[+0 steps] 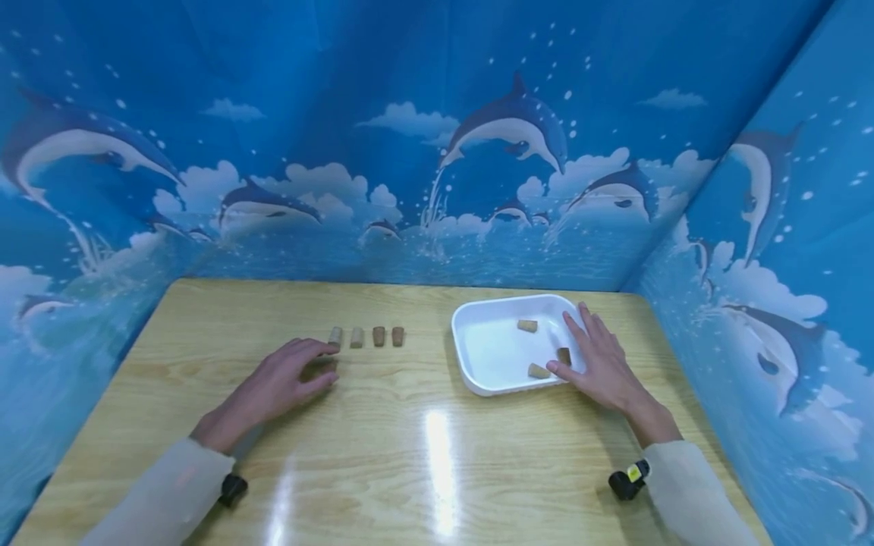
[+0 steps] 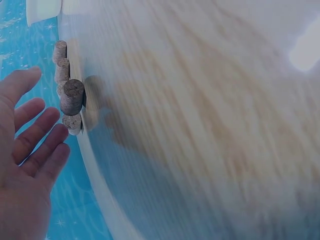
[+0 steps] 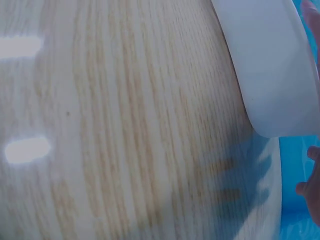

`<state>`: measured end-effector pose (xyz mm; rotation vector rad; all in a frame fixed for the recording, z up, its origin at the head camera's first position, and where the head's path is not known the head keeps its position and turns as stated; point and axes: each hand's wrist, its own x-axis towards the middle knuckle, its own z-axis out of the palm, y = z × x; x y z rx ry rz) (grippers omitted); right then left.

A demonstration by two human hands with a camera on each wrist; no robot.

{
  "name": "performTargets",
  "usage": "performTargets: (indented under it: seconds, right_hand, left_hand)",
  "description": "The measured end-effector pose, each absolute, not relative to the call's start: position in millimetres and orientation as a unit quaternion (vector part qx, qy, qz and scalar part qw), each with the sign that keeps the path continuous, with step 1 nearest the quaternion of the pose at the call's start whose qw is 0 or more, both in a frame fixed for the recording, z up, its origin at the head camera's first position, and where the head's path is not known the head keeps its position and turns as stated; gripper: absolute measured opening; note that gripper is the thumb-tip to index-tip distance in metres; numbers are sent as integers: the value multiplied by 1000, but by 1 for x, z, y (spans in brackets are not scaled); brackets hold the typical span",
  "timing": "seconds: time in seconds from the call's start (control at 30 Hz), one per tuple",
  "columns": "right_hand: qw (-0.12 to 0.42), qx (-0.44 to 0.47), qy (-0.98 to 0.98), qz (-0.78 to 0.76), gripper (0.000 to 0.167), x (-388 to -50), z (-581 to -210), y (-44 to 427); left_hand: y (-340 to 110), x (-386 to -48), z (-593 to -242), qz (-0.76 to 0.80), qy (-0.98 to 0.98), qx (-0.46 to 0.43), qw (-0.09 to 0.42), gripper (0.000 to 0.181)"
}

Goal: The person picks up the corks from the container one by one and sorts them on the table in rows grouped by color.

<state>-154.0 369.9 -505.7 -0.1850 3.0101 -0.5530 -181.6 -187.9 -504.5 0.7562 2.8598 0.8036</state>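
Several corks (image 1: 378,337) stand in a row on the table, light ones at the left and darker ones at the right. My left hand (image 1: 283,383) is beside the row's left end, with thumb and fingers apart and relaxed. In the left wrist view a nearer cork (image 2: 72,99) stands in front of the others, apart from the fingers. A white tray (image 1: 471,379) holds three corks, one (image 1: 527,325) near its back. My right hand (image 1: 604,368) spreads over the tray's right rim. Its thumb is close to a light cork (image 1: 539,371); whether they touch, I cannot tell.
The wooden table (image 1: 382,455) shows bright light reflections near the front. A blue curtain with dolphins (image 1: 328,250) rises along its back and sides. Dark wrist cameras (image 1: 627,482) are strapped at both sleeves.
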Motion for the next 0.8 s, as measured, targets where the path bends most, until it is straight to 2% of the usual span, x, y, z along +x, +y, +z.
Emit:
performTargets:
  seconds: [0.27, 0.8]
  right_hand:
    - [44, -55, 983, -169, 118, -153, -500, 373]
    - [64, -50, 981, -176, 125, -149, -496, 383]
  left_hand:
    - [-183, -185, -499, 259, 934, 241, 44, 46]
    - [-149, -197, -493, 258, 922, 285, 45, 45]
